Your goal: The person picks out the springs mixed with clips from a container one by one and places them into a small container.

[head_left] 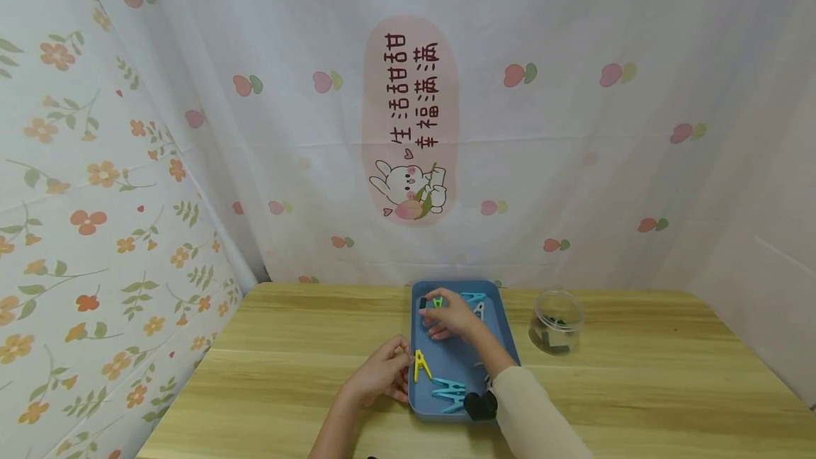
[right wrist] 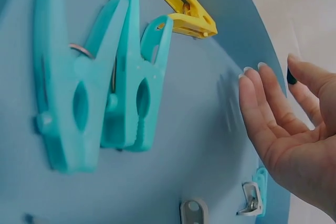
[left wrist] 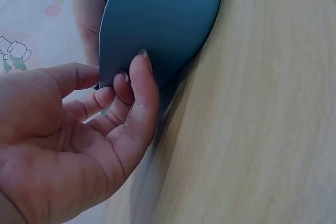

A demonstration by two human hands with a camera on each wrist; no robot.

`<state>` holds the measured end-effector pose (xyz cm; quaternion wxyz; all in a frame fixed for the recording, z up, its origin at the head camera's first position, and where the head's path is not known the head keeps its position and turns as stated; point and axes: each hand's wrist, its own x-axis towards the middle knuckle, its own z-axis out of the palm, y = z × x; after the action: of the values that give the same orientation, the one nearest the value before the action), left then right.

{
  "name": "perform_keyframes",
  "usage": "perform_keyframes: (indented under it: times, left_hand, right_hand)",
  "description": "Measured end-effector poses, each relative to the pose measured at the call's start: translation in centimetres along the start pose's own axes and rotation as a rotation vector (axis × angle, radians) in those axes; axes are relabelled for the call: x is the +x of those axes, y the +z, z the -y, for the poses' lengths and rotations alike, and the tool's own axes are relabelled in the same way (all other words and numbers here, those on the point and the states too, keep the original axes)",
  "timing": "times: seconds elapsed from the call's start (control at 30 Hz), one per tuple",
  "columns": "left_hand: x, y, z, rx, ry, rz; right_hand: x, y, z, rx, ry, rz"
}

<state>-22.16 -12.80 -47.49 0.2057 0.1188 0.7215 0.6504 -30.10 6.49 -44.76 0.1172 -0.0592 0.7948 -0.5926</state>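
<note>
A blue tray lies on the table with several spring clothespins in it. At its left rim, my left hand pinches the edge between thumb and fingers; in the left wrist view, fingertips lie on the outer wall. Over the tray's far left part, my right hand pinches a small dark block between thumb and index finger, its other fingers held out loosely. A green clothespin is beside those fingers. Closer to the left hand lies a yellow clothespin. Teal clothespins sit at the near end.
Right of the tray stands a clear round jar with several dark pieces inside. A grey clothespin and a blue clothespin lie at the tray's far right. A printed curtain hangs behind the wooden table.
</note>
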Motion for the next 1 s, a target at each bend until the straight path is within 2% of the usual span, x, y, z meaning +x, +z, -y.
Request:
perform_keyframes:
  times: [0.37, 1.0]
  left_hand:
    - [0.2, 0.2, 0.1, 0.005, 0.005, -0.007]
    - [0.3, 0.1, 0.5, 0.026, -0.007, -0.02]
  right_hand:
    - [-1.2, -0.5, 0.4, -0.019, 0.002, 0.006]
    - [-2.0, -0.9, 1.3, -0.021, -0.049, 0.035]
